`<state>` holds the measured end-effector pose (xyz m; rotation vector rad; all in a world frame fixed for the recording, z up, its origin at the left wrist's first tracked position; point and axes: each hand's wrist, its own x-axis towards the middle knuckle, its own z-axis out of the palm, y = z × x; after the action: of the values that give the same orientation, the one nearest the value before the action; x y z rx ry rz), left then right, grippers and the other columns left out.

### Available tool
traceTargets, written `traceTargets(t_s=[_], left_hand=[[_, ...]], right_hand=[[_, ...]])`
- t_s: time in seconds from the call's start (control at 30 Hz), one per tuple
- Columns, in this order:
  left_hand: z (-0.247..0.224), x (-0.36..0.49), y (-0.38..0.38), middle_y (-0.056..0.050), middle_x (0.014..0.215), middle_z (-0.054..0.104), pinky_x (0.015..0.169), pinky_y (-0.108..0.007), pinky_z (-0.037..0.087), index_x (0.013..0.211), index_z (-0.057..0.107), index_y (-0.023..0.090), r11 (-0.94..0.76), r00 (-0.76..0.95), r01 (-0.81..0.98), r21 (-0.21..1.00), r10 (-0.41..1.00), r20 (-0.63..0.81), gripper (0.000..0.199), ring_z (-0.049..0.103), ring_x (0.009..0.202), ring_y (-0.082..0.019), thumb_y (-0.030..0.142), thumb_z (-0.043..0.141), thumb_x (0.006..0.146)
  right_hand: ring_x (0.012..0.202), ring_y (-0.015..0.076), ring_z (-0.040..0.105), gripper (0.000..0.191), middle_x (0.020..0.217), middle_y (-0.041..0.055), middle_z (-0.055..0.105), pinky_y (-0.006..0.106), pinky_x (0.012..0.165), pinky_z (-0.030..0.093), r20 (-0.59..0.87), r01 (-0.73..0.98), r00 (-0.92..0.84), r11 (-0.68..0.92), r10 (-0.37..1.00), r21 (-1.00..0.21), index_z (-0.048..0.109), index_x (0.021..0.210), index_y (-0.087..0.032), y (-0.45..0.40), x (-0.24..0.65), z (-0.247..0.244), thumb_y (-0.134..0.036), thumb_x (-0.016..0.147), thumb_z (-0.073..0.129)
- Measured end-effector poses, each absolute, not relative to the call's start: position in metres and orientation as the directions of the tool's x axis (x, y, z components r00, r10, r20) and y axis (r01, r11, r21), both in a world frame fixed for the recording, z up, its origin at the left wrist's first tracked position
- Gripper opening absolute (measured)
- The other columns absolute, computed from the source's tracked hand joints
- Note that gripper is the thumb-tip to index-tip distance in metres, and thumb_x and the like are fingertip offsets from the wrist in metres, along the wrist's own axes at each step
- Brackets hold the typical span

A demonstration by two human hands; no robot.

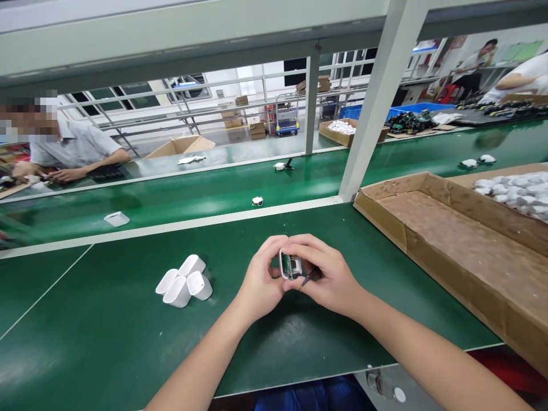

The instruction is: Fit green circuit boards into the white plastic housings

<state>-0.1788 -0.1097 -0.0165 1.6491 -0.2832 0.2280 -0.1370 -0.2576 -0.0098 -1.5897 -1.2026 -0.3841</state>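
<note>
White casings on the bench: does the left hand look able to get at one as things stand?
Probably yes, the way looks free: bare green bench lies between the left hand and the casings. It would likely have to let go of the white housing it holds with the right hand.

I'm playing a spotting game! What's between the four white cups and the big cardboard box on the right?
The head view shows the person's left hand and right hand there, holding a white case with a green circuit board inside.
</note>
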Motion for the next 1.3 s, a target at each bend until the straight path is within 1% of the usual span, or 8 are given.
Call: traceTargets(t_s=[0.3,0.47,0.63,0.87,0.97,1.1,1.2,1.3], left_hand=[[-0.015,-0.185,-0.110,-0.004,0.105,0.052,0.063,-0.020,0.051,0.099,0.062,0.024,-0.263,0.869,-0.485,0.834,-0.033,0.494,0.044,0.058,0.091,-0.017,0.000,0.064,0.062],[-0.015,-0.183,-0.111,-0.003,0.105,0.052,0.060,-0.018,0.051,0.097,0.062,0.025,-0.264,0.881,-0.455,0.851,0.007,0.473,0.043,0.059,0.086,-0.014,-0.002,0.059,0.064],[-0.018,-0.179,-0.111,-0.004,0.106,0.052,0.053,-0.015,0.050,0.100,0.061,0.024,-0.399,0.892,-0.397,0.827,0.042,0.449,0.046,0.059,0.085,-0.013,-0.003,0.053,0.064],[-0.029,-0.177,-0.107,-0.006,0.108,0.054,0.069,-0.026,0.054,0.104,0.058,0.023,-0.624,0.809,-0.474,0.622,-0.030,0.587,0.048,0.056,0.095,-0.018,-0.004,0.050,0.065],[-0.027,-0.174,-0.109,-0.005,0.105,0.053,0.057,-0.021,0.051,0.099,0.057,0.022,-0.550,0.868,-0.397,0.735,0.036,0.495,0.039,0.057,0.085,-0.015,0.001,0.056,0.066],[-0.020,-0.171,-0.109,0.002,0.082,0.049,0.049,-0.019,0.042,0.076,0.050,0.019,-0.553,0.870,-0.300,0.777,0.175,0.461,0.032,0.050,0.066,-0.010,0.015,0.076,0.057],[-0.019,-0.169,-0.107,0.004,0.074,0.049,0.055,-0.021,0.040,0.070,0.048,0.018,-0.605,0.857,-0.279,0.746,0.193,0.477,0.033,0.048,0.064,-0.010,0.019,0.079,0.057],[-0.023,-0.168,-0.105,0.003,0.078,0.054,0.058,-0.022,0.042,0.079,0.054,0.020,-0.553,0.874,-0.269,0.788,0.203,0.441,0.026,0.052,0.068,-0.012,0.018,0.075,0.064]], right_hand=[[0.098,0.0156,0.061,0.032,0.114,0.0097,0.057,0.024,0.074,0.054,0.820,0.933,0.308,0.014,0.482,-0.359,0.054,0.116,-0.019,-0.257,-0.145,-0.020,-0.015,0.084,0.059],[0.062,0.0051,0.055,0.041,0.120,0.0073,0.042,0.026,0.062,0.054,0.709,0.818,0.480,0.028,0.516,-0.575,0.062,0.112,-0.025,-0.260,-0.140,-0.016,-0.035,0.074,0.073],[0.079,0.0113,0.055,0.055,0.110,0.0042,0.042,0.022,0.056,0.051,0.458,0.534,0.678,0.044,0.575,-0.844,0.058,0.120,-0.030,-0.259,-0.133,-0.011,-0.037,0.069,0.077],[0.079,0.0144,0.052,0.062,0.097,0.0027,0.049,0.022,0.054,0.043,0.304,0.409,0.814,-0.117,0.495,-0.905,0.056,0.117,-0.022,-0.251,-0.125,-0.020,-0.038,0.062,0.079],[0.069,0.0123,0.049,0.056,0.087,0.0008,0.051,0.022,0.052,0.040,0.310,0.433,0.810,-0.150,0.497,-0.889,0.058,0.112,-0.019,-0.252,-0.120,-0.021,-0.043,0.065,0.076],[0.067,0.0131,0.051,0.034,0.080,0.0020,0.053,0.026,0.060,0.044,0.429,0.569,0.767,-0.196,0.477,-0.799,0.059,0.113,-0.016,-0.259,-0.115,-0.015,-0.037,0.090,0.048],[0.073,0.0149,0.057,0.033,0.081,0.0041,0.060,0.027,0.068,0.045,0.491,0.680,0.711,-0.315,0.503,-0.662,0.058,0.117,-0.016,-0.264,-0.117,-0.011,-0.023,0.094,0.035],[0.067,0.0153,0.058,0.034,0.081,0.0045,0.064,0.026,0.061,0.043,0.468,0.749,0.659,-0.458,0.589,-0.479,0.057,0.121,-0.016,-0.264,-0.123,-0.010,-0.018,0.092,0.037]])
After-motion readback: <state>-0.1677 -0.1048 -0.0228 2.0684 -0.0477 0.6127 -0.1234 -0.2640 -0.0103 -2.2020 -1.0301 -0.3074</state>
